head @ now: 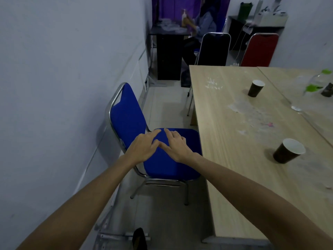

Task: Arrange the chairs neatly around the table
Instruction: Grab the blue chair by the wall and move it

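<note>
A blue padded chair [126,114] with a chrome frame stands at the left side of the light wooden table [234,141], its seat partly under the table edge and its back toward the wall. My left hand [144,147] and my right hand [175,144] hover side by side over the blue seat, fingers spread, holding nothing; whether they touch the cushion is unclear. At the far end of the table stand a black chair [214,49] and a red chair [259,50].
Two dark paper cups [255,88] [288,150] and a glass vase with green leaves [313,87] stand on the table. The wall [63,87] runs close on the left. A person sits at a black desk [167,51] in the back. Metal parts lie on the floor near my feet.
</note>
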